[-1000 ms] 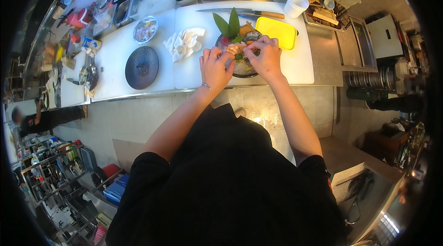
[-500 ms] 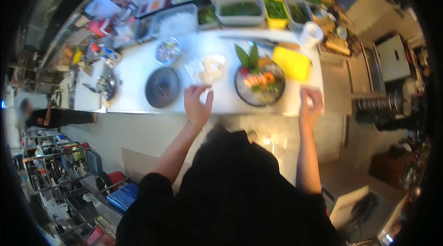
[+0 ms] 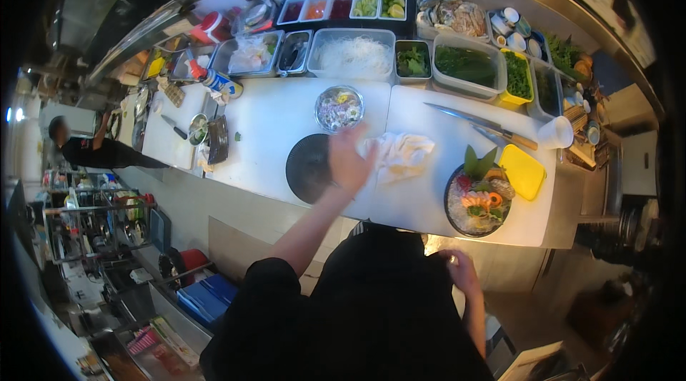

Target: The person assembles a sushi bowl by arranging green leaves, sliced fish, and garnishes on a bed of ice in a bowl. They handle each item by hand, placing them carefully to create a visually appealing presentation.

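Note:
My left hand [image 3: 350,164], a little blurred, reaches over the right side of a round black plate [image 3: 306,166]. Its fingers are stretched toward a metal bowl [image 3: 340,109] of small purple, white and yellow flowers, with the thumb apart. Just right of this hand a crumpled white cloth [image 3: 404,154] lies on the board. My right hand [image 3: 463,271] is low beside my waist, off the table; its fingers bend in against my dark clothes and are partly hidden. A dark round dish [image 3: 477,213] at the right holds orange-pink slices, shredded white garnish and upright green leaves.
Behind the white board [image 3: 264,116] stand tubs of white shreds [image 3: 354,52] and greens [image 3: 468,66]. Long knives [image 3: 493,124] lie near a white cup [image 3: 556,133] and a yellow lid [image 3: 523,172]. A spray bottle [image 3: 216,81] stands at left. Another person [image 3: 93,149] is far left.
My view has turned, so the table sits further right and tilted. My left hand has moved from the cloth over the black plate toward the flower bowl. My right hand has dropped to my waist.

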{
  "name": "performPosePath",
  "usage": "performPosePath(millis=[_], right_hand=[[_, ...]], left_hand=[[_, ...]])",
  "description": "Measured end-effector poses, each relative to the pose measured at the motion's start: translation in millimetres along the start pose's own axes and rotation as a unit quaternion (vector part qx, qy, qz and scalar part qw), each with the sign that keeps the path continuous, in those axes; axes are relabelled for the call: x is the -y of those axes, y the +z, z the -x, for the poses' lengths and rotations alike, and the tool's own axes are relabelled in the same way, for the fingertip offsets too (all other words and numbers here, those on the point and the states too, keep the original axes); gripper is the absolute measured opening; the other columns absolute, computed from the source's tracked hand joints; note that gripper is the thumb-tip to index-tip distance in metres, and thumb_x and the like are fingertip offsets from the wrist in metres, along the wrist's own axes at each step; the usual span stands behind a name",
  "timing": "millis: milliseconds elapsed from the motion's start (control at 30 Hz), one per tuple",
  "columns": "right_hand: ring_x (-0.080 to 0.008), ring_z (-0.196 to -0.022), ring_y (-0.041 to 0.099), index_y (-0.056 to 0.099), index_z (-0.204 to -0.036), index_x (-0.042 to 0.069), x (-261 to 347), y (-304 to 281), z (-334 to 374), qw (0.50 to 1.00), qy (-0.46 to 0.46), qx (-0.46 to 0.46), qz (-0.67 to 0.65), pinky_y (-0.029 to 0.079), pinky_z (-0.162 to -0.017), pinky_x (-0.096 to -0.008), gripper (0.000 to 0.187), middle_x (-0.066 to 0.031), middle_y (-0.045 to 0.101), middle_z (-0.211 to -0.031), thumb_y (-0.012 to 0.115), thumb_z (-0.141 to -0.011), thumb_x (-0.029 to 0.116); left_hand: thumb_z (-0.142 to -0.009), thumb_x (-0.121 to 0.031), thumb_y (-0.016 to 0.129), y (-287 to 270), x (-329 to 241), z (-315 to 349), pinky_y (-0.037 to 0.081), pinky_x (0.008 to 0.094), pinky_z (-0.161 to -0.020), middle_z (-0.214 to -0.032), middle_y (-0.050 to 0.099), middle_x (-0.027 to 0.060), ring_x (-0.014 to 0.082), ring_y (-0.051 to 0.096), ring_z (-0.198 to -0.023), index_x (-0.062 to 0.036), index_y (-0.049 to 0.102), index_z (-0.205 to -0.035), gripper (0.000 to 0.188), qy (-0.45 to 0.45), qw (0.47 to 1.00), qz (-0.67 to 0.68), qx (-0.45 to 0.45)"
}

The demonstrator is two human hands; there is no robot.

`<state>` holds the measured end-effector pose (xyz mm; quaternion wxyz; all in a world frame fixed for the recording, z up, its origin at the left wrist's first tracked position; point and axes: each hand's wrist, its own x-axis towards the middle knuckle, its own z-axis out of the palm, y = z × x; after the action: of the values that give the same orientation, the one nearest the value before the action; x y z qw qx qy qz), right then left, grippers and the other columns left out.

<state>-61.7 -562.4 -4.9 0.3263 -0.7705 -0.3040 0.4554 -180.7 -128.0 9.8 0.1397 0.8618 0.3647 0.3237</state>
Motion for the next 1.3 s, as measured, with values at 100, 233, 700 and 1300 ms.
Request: performPosePath(millis=[100, 233, 700, 1300], right_hand=[[-0.0238, -0.12, 0.074, 0.053, -0.158, -0.001, 142.6, 12.8, -103.7, 0.974, -0.05, 0.026, -0.218, 0.06, -0.098, -0.0348, 0.055, -0.0148, 0.068, -0.146, 0.055, -0.103, -0.006], [-0.0287, -0.102, 0.079, 0.039, -0.166, -0.001, 229.6, 57.3, -280.2, 0.932, -0.003, 0.018, -0.362, 0.067, -0.082, -0.039, 0.062, -0.0192, 0.054, -0.16, 0.051, -0.105, -0.003], [-0.0305, -0.113, 0.074, 0.063, -0.112, 0.005, 260.8, 46.2, -311.8, 0.751, 0.011, 0.014, -0.66, 0.064, -0.099, -0.0509, 0.021, -0.0175, 0.074, -0.117, 0.057, -0.11, 0.025], [-0.0245, -0.074, 0.075, 0.07, -0.111, 0.006, 248.6, 7.7, -431.4, 0.933, -0.175, -0.313, 0.045, 0.062, -0.072, -0.0435, 0.036, -0.0094, 0.076, -0.088, 0.085, -0.09, 0.031]], left_hand=[[-0.101, -0.032, 0.078, -14.9, 72.3, -62.6, 0.056, 0.0386, -0.082, -0.116, 0.066, 0.0136, 0.0254, 0.067, -0.092, -0.0059, 0.068, -0.141, 0.048, -0.215, 0.975, 0.051, -0.02], [-0.107, -0.033, 0.073, 0.6, 175.4, -101.9, 0.057, 0.0308, -0.06, -0.101, 0.068, 0.0057, 0.0133, 0.066, -0.077, -0.006, 0.067, -0.138, 0.042, -0.332, 0.859, 0.286, 0.264], [-0.107, -0.018, 0.07, -13.7, 148.3, -111.7, 0.056, 0.036, -0.055, -0.078, 0.066, 0.0065, 0.0179, 0.067, -0.063, -0.0058, 0.066, -0.111, 0.013, -0.29, 0.903, 0.29, 0.131], [-0.104, -0.026, 0.073, 5.7, 166.3, -139.3, 0.057, 0.0417, -0.088, -0.103, 0.074, 0.013, 0.0316, 0.073, -0.095, -0.0147, 0.082, -0.125, 0.025, -0.138, 0.933, 0.224, 0.245]])
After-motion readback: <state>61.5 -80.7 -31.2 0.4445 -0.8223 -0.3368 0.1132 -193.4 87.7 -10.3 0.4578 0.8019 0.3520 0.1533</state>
